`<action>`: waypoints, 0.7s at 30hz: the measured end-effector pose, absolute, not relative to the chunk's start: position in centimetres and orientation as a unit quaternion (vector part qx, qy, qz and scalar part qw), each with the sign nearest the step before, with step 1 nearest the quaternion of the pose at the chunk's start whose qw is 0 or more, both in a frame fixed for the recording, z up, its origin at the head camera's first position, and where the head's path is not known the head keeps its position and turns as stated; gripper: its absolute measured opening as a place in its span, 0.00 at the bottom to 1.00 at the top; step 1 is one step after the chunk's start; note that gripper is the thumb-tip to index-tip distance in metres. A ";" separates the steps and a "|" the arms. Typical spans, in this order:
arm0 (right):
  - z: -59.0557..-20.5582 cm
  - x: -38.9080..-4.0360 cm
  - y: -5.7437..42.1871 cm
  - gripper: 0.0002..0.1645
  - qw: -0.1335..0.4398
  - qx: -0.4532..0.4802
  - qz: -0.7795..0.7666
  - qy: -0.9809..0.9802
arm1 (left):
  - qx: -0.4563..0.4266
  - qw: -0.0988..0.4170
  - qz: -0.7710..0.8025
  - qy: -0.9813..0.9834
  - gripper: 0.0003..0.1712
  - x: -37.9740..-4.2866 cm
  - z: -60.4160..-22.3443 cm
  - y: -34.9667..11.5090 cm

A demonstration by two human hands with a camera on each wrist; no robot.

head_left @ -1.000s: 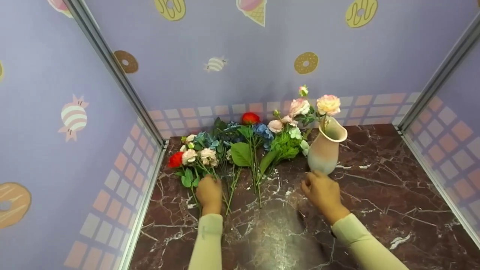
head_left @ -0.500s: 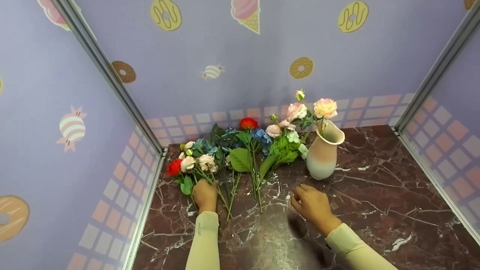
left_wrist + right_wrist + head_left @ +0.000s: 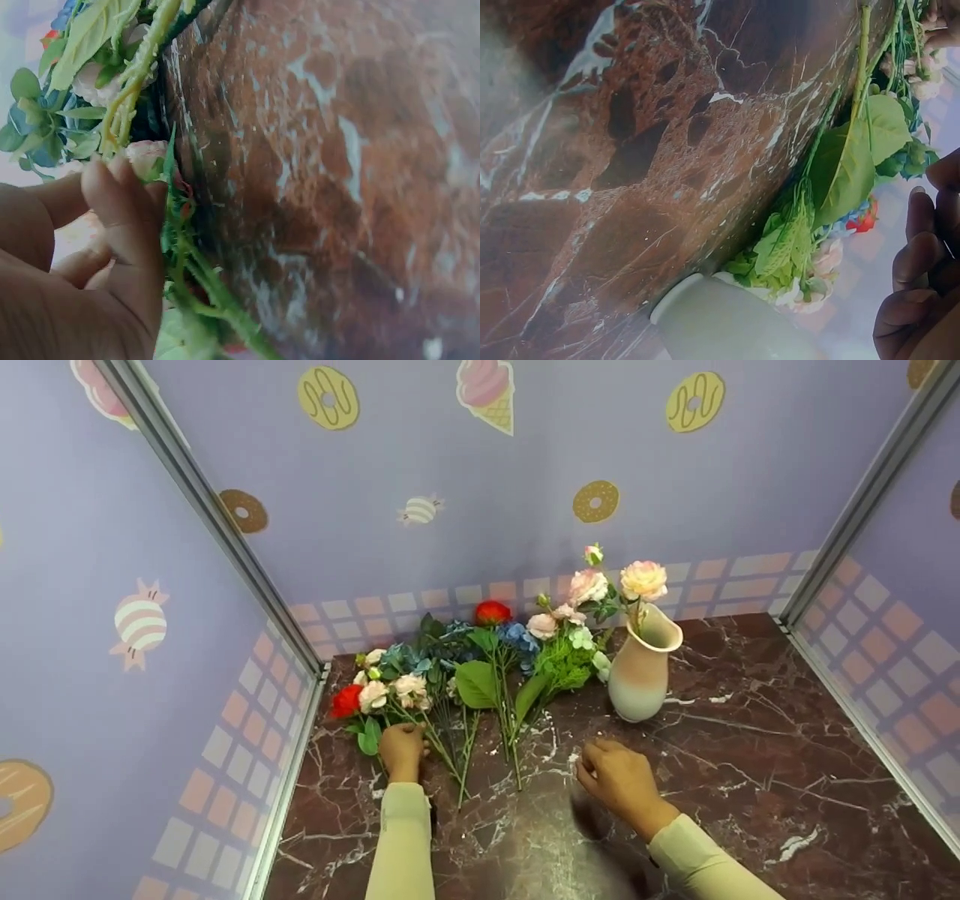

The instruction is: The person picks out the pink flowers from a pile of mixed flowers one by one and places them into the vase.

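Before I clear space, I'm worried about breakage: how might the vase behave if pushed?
The vase may tip if pushed high, since it stands tall. Being smooth, it could feel slippery; its ceramic-like look suggests it might break.

Pale yellow sleeves [image 3: 405, 844]; straight-edged cuffs [image 3: 675, 844]

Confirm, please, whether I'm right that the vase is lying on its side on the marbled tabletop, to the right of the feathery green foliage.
The vase is not on its side: the head view shows it upright on the marbled tabletop, to the right of the feathery green foliage.
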State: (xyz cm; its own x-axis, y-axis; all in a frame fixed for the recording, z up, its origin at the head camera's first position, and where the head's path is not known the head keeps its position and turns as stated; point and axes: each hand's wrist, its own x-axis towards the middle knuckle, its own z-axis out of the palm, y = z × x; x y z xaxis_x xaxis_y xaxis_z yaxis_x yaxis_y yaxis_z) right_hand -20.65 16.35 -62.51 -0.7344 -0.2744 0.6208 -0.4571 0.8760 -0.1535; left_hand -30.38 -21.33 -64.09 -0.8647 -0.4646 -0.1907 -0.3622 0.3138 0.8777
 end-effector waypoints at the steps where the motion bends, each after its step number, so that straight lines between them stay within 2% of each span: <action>1: -62.5 -20.6 16.4 0.23 0.303 0.199 0.149 -0.920 | 0.262 0.051 -0.541 -0.797 0.19 -30.4 -64.2 -21.4; 6: -62.6 -20.5 16.5 0.22 0.296 0.201 0.146 -0.922 | 0.277 0.043 -0.619 -0.734 0.20 -30.4 -64.1 -21.4; 13: -62.4 -20.5 16.2 0.22 0.291 0.203 0.154 -0.922 | 0.273 0.037 -0.678 -0.682 0.33 -28.6 -62.3 -20.7; 21: -62.1 -20.7 15.6 0.21 0.311 0.207 0.175 -0.911 | 0.224 0.082 -0.721 -0.651 0.26 -26.7 -59.5 -19.0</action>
State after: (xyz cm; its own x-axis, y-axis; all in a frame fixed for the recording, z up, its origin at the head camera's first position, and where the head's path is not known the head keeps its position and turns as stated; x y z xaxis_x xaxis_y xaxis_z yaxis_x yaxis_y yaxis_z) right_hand -20.69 15.65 -62.11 -0.7206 -0.2674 0.6397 -0.4853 0.8535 -0.1899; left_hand -26.66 -18.99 -59.55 -0.8865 -0.4098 -0.2149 -0.1722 -0.1390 0.9752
